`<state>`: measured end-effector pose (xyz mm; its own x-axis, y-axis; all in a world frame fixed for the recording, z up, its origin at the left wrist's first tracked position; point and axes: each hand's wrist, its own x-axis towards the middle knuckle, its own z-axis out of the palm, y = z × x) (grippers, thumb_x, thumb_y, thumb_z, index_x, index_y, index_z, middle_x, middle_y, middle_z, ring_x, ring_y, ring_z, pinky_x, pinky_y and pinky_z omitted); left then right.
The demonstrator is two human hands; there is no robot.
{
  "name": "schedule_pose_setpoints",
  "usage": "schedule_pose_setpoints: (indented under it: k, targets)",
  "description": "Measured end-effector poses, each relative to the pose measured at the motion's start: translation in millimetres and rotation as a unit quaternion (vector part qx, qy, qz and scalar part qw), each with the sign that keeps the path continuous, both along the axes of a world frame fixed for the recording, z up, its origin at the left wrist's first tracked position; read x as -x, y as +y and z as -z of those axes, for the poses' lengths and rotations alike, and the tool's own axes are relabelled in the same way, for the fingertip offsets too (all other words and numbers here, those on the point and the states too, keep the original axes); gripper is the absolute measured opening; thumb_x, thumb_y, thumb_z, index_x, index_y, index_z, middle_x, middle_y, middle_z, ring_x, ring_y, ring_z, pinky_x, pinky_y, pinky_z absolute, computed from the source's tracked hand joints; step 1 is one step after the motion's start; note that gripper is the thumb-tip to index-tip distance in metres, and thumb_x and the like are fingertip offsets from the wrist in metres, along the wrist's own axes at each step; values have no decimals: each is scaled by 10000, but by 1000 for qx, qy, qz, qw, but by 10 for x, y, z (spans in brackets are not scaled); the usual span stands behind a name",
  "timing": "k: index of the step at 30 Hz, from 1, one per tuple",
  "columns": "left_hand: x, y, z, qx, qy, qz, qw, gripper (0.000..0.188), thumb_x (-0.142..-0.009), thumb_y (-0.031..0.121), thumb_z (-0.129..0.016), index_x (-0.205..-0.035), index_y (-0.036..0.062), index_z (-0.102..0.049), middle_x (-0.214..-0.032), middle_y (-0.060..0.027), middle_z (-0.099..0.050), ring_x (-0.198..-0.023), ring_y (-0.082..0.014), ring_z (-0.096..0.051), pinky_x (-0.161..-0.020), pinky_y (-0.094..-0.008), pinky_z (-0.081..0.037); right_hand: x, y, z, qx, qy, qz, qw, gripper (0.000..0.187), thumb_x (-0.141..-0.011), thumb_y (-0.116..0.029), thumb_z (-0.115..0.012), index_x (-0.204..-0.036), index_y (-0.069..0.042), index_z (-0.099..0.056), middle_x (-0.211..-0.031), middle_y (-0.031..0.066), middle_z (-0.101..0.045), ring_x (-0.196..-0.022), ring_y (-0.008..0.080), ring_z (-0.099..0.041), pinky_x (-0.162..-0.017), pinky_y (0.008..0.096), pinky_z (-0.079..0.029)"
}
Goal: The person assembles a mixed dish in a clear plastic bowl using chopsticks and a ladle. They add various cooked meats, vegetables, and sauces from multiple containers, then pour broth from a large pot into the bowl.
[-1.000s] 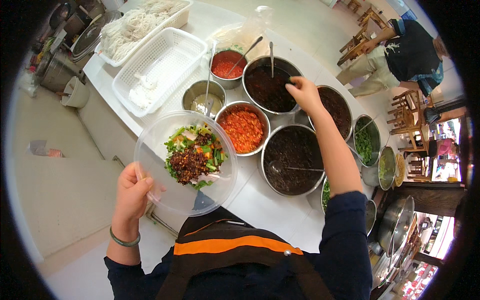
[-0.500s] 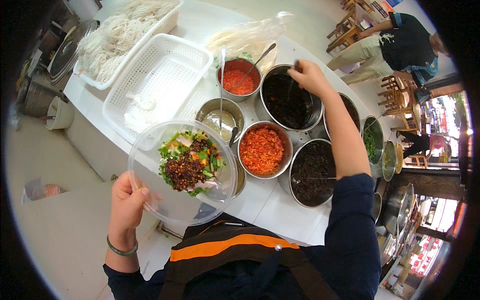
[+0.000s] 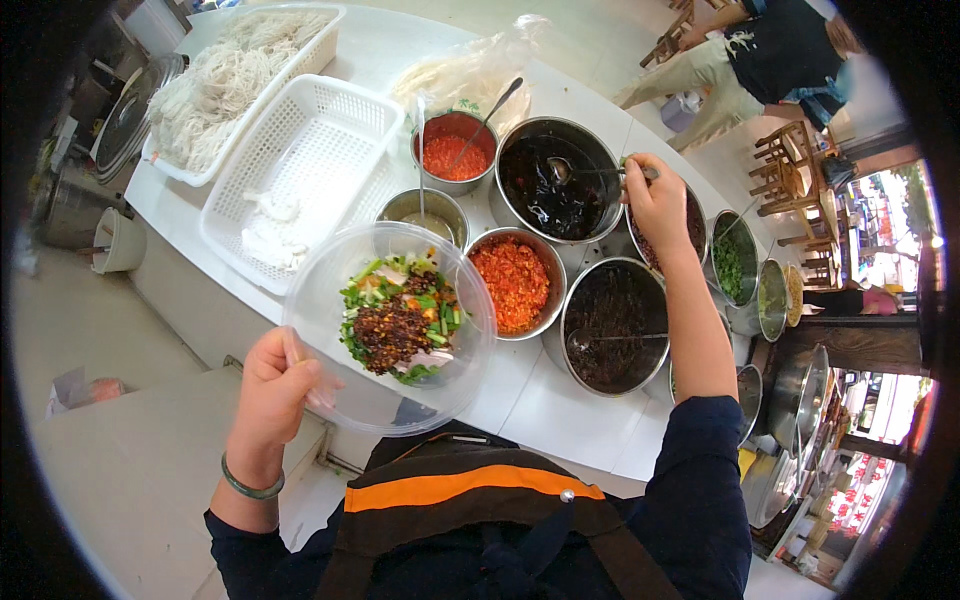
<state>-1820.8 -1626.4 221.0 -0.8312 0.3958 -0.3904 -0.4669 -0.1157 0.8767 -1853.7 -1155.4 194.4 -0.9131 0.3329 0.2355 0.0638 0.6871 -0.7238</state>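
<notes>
My left hand (image 3: 278, 385) grips the rim of a clear plastic bowl (image 3: 318, 290), thumb on the edge. Inside the bowl lie chopped greens, pale pinkish slices and a heap of dark red chili flakes (image 3: 385, 335). Over the far pots, my right hand (image 3: 655, 205) is closed round the handle of a metal spoon (image 3: 560, 171). The spoon's head is at the surface of dark liquid (image 3: 550, 212) in a large steel pot (image 3: 502, 208). Chopped red chili (image 3: 510, 285) fills a smaller pot between that pot and the bowl.
White baskets stand at the far left, one with noodles (image 3: 220, 95), another (image 3: 365, 110) with a few white strands. Around my right arm are pots of dark seasoning (image 3: 610, 310) and chopped greens (image 3: 735, 265). A plastic bag (image 3: 470, 70) lies behind. Another person (image 3: 785, 55) stands beyond the table.
My right hand has shifted right and nearer. The spoon, steep before, now lies flatter with its head showing at the dark liquid. The bowl sits slightly further right in view.
</notes>
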Motion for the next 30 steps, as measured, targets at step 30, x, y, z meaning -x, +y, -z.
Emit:
schedule_pose_setpoints:
  k: [30]
  targets:
    - [124, 1660, 213, 19, -69, 21, 997, 140, -858, 57, -574, -781, 86, -461, -670, -57, -571, -598, -174, -609, -559, -274, -503, -1846, -385, -904, -97, 213, -230, 945, 132, -896, 32, -457, -870, 29, -586, -747, 115, -625, -644, 189, -618, -579, 293, -513]
